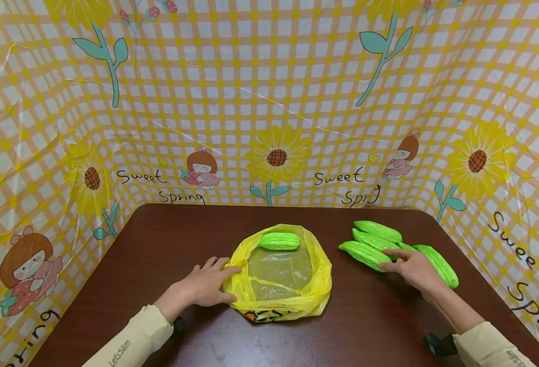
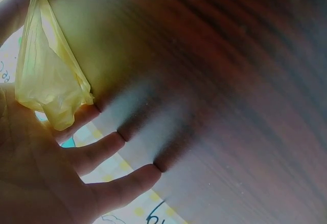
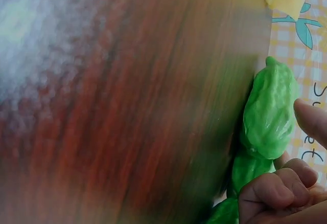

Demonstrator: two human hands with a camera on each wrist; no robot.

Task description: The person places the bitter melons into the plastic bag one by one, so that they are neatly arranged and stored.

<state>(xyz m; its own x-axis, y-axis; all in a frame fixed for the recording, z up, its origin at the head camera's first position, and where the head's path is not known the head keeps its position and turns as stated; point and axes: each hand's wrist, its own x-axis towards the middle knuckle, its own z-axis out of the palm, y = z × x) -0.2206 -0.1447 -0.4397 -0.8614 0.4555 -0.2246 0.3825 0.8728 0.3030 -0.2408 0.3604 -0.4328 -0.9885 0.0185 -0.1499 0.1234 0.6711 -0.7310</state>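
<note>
A yellow plastic bag [image 1: 322, 285] lies on the brown table with its mouth spread wide, and one green bitter melon [image 1: 279, 241] is inside near its far rim. My left hand [image 1: 208, 283] rests against the bag's left side, fingers straight and spread; the bag's edge [image 2: 48, 75] hangs between thumb and fingers in the left wrist view. On the right, my right hand [image 1: 411, 270] has thumb and index finger at either side of the near end of a bitter melon [image 1: 363, 255], pinching it. Its other fingers [image 3: 276, 191] are curled beneath that melon in the right wrist view.
More bitter melons lie close beside the right hand: two behind the pinched one [image 1: 378, 230], and another [image 1: 439, 266] to its right, partly behind the hand. A checked, flower-printed cloth [image 1: 269, 102] stands around the table's back and sides.
</note>
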